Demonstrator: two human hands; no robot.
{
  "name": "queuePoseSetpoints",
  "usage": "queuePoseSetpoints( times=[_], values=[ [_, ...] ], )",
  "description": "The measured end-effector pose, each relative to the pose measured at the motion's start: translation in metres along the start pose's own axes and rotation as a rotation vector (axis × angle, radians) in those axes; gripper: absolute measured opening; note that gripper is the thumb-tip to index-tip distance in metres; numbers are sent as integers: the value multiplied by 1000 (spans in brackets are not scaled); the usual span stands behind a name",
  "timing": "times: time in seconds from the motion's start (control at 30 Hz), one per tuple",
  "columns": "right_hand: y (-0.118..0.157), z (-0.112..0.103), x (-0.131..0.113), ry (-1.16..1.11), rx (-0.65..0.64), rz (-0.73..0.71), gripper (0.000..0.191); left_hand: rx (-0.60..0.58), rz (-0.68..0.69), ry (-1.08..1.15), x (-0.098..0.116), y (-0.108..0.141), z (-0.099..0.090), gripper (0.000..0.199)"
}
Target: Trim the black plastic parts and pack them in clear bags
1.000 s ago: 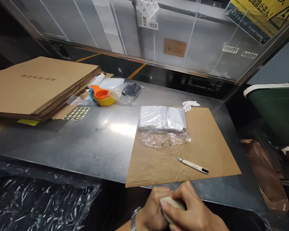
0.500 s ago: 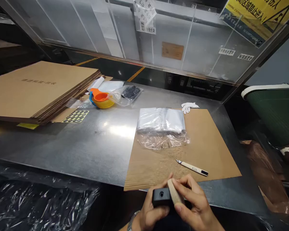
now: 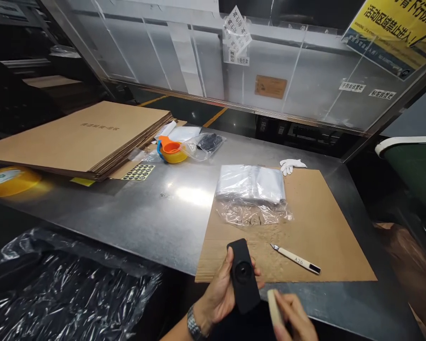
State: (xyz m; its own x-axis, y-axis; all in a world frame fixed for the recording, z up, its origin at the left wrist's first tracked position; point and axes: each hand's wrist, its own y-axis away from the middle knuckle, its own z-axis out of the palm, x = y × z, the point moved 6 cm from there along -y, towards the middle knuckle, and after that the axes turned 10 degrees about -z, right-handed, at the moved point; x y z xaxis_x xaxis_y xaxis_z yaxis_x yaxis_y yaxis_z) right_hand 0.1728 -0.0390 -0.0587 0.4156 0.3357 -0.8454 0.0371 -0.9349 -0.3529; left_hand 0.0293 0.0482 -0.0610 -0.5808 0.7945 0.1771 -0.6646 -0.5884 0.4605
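Note:
My left hand is wrapped round a black oblong part that has a round recess in its broad face. That face is turned up toward me, over the front edge of the table. Just to the right, my right hand pinches a flat beige block, which looks like a sanding block. Block and black part are apart. Beyond both hands, a craft knife marked A26 lies on a cardboard sheet. A pack of clear plastic bags rests farther back on the same sheet.
A white glove lies behind the cardboard. Stacked flat cartons, a yellow tape roll, round stickers and an orange-and-yellow tape dispenser are on the metal table. Black plastic sheeting hangs at the front left.
The beige block has come away from the black part, moving down and right with my right hand. My left hand has turned the part so its broad face shows. The view has shifted left.

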Motion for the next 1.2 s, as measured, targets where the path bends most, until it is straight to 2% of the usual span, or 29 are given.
queuePoseSetpoints(
  times=[0.07, 0.13, 0.23, 0.33, 0.4, 0.5, 0.57, 0.67, 0.77, 0.87, 0.93, 1.0, 1.1, 1.2],
  values=[
    [-17, -13, -14, 81, 34, -58, 39, -40, -115, -118, -13, -1, 2, 57],
    [-39, -16, -34, 186, -8, -209, 44, -47, -213, -211, -29, -1, 0, 72],
    [-64, -3, -60, 325, -142, -408, 53, 7, -306, -302, -49, -1, -6, 82],
    [-72, 14, -72, 361, -270, -506, 55, 68, -316, -378, -56, 2, -8, 82],
    [-73, 17, -72, 358, -303, -505, 54, 68, -337, -407, -55, 3, -5, 82],
    [-80, 7, -66, 387, -213, -440, 53, 41, -342, -474, -44, 4, 4, 89],
    [-86, 4, -66, 435, -168, -433, 51, 76, -227, -560, -27, 4, 9, 86],
    [-93, 16, -75, 509, -234, -453, 42, 173, -87, -624, -4, 4, 13, 72],
    [-88, 35, -92, 491, -323, -482, 40, 180, -80, -488, 5, 3, 13, 67],
    [-76, 46, -101, 390, -349, -525, 45, 111, -203, -262, 0, -2, 6, 70],
    [-71, 47, -99, 343, -302, -525, 51, 51, -314, -164, -5, -3, 2, 63],
    [-69, 46, -93, 357, -196, -500, 58, -6, -387, -101, -7, -2, 2, 52],
    [-67, 49, -88, 394, -94, -481, 64, -73, -360, 21, 5, 1, 10, 44],
    [-62, 62, -90, 351, -122, -509, 66, -45, -261, 143, 23, 2, 16, 46]
  ],
)
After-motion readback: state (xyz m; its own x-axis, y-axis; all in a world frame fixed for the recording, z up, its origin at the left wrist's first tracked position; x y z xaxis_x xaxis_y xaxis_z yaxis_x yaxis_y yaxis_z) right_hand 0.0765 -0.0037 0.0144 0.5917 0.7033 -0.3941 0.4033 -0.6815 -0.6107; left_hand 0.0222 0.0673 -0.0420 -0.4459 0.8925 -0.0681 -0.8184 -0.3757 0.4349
